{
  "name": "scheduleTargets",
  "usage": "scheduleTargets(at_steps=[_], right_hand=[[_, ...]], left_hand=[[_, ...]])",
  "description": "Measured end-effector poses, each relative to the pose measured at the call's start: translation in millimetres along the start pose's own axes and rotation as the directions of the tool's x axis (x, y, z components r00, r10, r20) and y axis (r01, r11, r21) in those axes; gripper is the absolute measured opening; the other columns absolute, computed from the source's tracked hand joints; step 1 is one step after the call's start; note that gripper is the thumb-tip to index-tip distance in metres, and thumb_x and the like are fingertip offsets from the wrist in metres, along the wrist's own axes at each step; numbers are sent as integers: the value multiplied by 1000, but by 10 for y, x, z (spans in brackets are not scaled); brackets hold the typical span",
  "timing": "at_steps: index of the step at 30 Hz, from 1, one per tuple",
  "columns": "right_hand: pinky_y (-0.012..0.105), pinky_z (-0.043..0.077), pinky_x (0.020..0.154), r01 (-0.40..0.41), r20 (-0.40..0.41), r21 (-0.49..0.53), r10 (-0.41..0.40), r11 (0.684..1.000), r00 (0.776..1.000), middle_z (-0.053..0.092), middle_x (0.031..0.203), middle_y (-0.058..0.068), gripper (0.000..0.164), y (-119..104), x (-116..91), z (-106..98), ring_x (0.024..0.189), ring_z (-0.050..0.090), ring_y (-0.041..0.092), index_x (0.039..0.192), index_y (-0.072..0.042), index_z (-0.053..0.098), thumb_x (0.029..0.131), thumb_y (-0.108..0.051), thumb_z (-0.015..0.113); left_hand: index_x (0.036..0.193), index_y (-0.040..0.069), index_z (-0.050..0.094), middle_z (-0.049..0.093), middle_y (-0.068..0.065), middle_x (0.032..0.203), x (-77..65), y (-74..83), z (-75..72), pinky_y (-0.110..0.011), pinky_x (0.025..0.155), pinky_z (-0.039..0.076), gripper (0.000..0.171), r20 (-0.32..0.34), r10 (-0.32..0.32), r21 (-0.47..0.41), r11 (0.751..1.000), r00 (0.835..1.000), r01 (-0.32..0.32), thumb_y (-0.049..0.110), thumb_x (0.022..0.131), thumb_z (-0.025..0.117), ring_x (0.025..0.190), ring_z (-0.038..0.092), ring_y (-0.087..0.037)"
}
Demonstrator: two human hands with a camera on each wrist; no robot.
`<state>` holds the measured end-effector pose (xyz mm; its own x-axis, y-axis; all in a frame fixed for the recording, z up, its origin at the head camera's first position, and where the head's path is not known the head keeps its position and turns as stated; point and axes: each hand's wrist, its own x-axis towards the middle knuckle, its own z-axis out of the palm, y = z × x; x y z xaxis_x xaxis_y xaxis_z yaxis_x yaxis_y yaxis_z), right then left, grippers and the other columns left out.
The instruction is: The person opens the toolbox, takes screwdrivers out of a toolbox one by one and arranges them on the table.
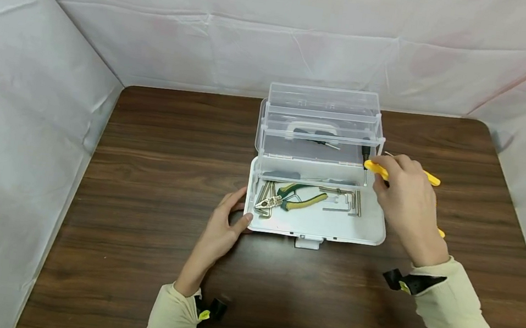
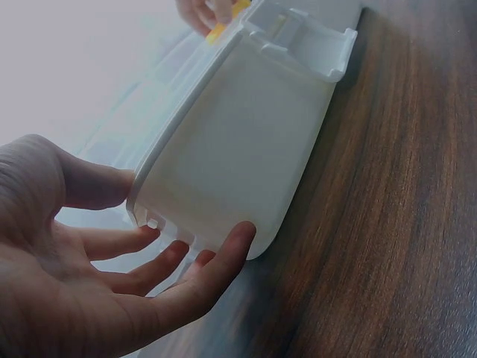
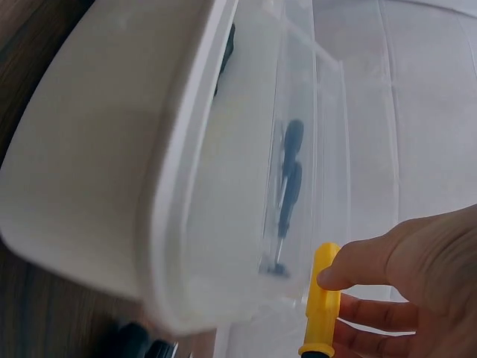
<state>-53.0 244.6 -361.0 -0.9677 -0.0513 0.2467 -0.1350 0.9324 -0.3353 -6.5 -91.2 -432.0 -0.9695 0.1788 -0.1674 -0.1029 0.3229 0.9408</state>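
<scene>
A white toolbox (image 1: 324, 228) stands with its clear tiered trays (image 1: 321, 115) raised at the back. My left hand (image 1: 221, 230) holds its front left corner, thumb at the rim and fingers against the outer wall (image 2: 231, 134). Over the right end of the box, my right hand (image 1: 409, 205) pinches a yellow handle (image 3: 322, 298) with a black end; the rest of this tool is hidden. Green-and-yellow pliers (image 1: 305, 203) lie inside between L-shaped hex keys (image 1: 356, 203). In the trays are dark-handled screwdrivers (image 3: 291, 198).
On the table right of the box, partly behind my right hand, show another yellow handle (image 1: 433, 178) and a yellow tip (image 1: 441, 232). Dark wooden tabletop (image 1: 167, 173) surrounds the box. White sheeting (image 1: 237, 55) rises at the back and both sides.
</scene>
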Motion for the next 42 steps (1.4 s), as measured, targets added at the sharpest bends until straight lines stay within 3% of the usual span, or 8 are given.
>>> scheduleTargets(at_steps=[9,19,34,42], right_hand=[[67,49,76,-69,-31,17,70,997,997,68,116,27,31,279,-121,-29,102,60,50,121,-2,71,91,5,69],[69,46,73,-116,12,4,116,993,993,66,113,28,30,489,-345,73,102,60,53,120,0,70,90,4,69],[67,49,72,-140,127,-3,140,990,982,66,113,28,34,561,-622,343,101,63,52,119,2,69,86,8,69],[69,49,76,-162,170,5,159,987,973,66,120,30,30,545,-696,437,110,62,55,123,3,68,93,0,68]], left_hand=[[158,1,42,54,-20,148,16,-12,-3,-57,114,43,64,-4,5,8,1000,1000,-5,-1,98,64,133,57,-39],[157,0,43,54,-21,147,12,-8,-4,-57,115,42,63,-7,2,8,1000,1000,-2,-2,98,64,133,58,-39],[157,0,43,54,-21,148,8,-15,-2,-57,115,42,63,-5,3,-9,1000,1000,-3,-3,98,64,133,57,-39],[157,-1,43,55,-22,146,12,-33,0,-59,113,43,63,-3,12,-11,1000,1000,-12,-3,98,64,132,58,-41]])
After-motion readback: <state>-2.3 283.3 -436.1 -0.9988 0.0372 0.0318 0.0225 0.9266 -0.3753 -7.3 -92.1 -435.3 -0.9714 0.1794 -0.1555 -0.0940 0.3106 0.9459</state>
